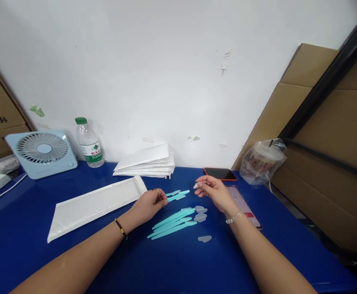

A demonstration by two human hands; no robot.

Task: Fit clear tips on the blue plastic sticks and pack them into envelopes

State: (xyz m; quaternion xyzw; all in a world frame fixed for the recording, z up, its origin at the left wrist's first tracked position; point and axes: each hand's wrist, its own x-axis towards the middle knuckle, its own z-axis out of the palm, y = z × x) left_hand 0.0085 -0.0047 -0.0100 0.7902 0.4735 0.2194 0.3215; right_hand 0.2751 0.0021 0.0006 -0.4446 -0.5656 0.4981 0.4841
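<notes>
My left hand (154,203) pinches the handle ends of a few turquoise sticks (178,196), whose blade ends point right. My right hand (210,191) is closed at the fingertips on a small whitish piece (196,185), just right of those sticks; it is too small to make out. Below the hands, several turquoise sticks (172,226) lie fanned side by side on the blue table. Several translucent caps (200,214) lie at their right ends. A single cap (204,239) rests apart, nearer me.
On the blue table (166,269) a white padded envelope (95,206) lies left, with stacked envelopes (144,161) behind. A fan (44,149) and bottle (89,145) stand back left. Two phones (220,174) (242,204) and a bagged cup (262,161) are at right.
</notes>
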